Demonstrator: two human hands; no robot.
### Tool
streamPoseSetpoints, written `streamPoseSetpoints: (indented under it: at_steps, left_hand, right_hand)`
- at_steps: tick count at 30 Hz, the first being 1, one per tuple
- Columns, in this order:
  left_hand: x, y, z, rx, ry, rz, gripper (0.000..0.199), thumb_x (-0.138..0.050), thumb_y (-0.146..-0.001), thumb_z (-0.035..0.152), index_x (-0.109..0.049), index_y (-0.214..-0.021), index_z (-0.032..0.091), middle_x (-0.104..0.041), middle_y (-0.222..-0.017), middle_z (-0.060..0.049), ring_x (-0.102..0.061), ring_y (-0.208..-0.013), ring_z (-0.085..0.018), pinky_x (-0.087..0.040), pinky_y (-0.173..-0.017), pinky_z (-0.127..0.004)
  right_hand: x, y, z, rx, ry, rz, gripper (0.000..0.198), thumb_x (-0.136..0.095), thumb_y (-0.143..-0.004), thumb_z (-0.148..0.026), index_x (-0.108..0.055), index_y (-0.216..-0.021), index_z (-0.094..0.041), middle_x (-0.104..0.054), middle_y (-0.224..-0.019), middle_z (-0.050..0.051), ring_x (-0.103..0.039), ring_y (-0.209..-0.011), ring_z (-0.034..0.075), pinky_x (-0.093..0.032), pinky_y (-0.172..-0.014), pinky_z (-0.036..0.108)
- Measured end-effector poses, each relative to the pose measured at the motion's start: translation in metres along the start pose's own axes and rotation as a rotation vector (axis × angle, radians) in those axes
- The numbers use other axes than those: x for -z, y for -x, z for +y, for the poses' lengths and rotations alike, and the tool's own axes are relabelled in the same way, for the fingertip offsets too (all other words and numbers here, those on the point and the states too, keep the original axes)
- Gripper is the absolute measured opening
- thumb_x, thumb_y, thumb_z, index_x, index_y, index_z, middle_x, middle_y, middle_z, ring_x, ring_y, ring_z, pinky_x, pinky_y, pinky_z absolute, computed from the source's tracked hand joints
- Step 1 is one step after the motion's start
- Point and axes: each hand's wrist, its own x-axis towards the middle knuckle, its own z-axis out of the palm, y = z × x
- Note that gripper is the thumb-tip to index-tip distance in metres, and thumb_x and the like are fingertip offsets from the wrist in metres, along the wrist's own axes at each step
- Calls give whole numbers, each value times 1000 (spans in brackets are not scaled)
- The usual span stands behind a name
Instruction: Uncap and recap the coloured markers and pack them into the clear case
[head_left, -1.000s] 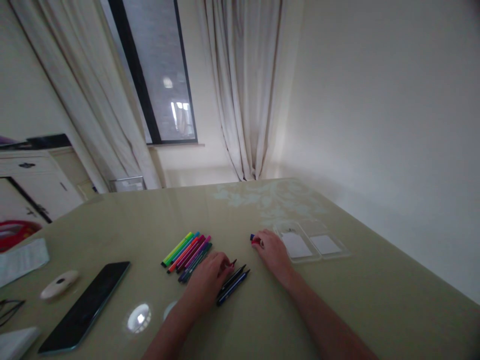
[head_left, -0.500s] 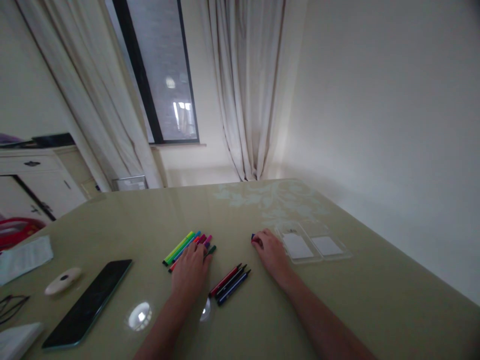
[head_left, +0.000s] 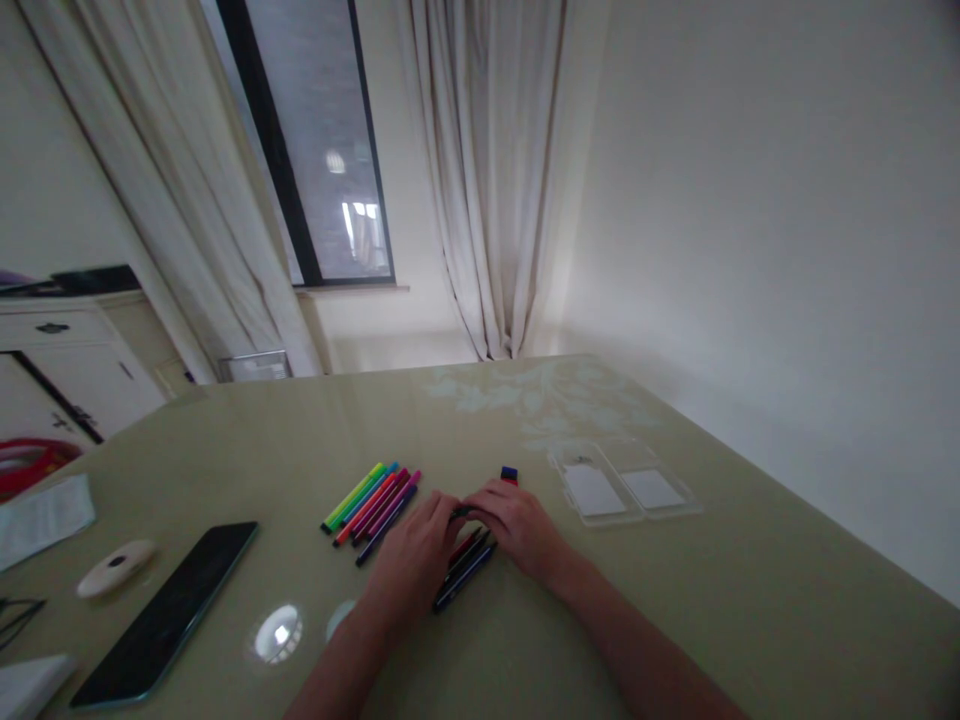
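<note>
Between both hands is a dark green marker (head_left: pixel 460 511), mostly covered by fingers. My left hand (head_left: pixel 417 550) is closed round it, and the fingertips of my right hand (head_left: pixel 520 524) pinch its far end. Below the hands lie uncapped markers (head_left: pixel 466 578), dark red, black and dark blue, partly hidden by my left hand. A few small marker caps (head_left: pixel 509 474), blue and red, sit just beyond my right hand. To the left, a row of capped markers (head_left: pixel 373 503) in yellow-green, green, blue, orange, purple and pink lies slanted on the table.
An opened clear plastic case (head_left: pixel 627 485) with white inserts lies to the right. On the left are a black phone (head_left: pixel 169 610), a whitish oval object (head_left: pixel 116 568), a pale cloth or paper (head_left: pixel 46 518) and a dark cable (head_left: pixel 19 620). A wall borders the table's right side.
My left hand has lifted the dark green marker from beside the row and carried it right. My right hand has left the small caps and come back to meet it at the marker's end.
</note>
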Motion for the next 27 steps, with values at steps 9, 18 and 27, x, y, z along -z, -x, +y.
streamPoseSetpoints:
  at_steps: [9, 18, 27]
  left_hand:
    - [5, -2, -12, 242, 43, -33, 36, -47, -105, 39, -53, -138, 25, -69, -132, -10, -68, -117, -27, -51, -94, -37]
    - [-6, -2, -18, 148, 320, -64, 34, -48, -100, 30, -54, -131, 19, -71, -106, -8, -69, -99, -23, -52, -91, -37]
    - [8, 0, -40, 369, -161, 26, 18, -48, -101, 27, -62, -107, 17, -67, -122, -14, -64, -113, -31, -50, -97, -43]
  right_hand:
    - [28, -2, 18, -190, 2, 204, 20, -61, -100, -23, -79, -109, -23, -76, -100, 5, -70, -94, 19, -52, -87, 29]
    - [30, 2, 32, -481, 172, 29, 17, -68, -90, -13, -78, -102, -20, -74, -99, 6, -68, -84, 20, -48, -79, 30]
    - [17, 2, 36, -489, 235, 52, 10, -67, -90, -13, -73, -94, -20, -69, -102, 6, -67, -94, 21, -47, -84, 29]
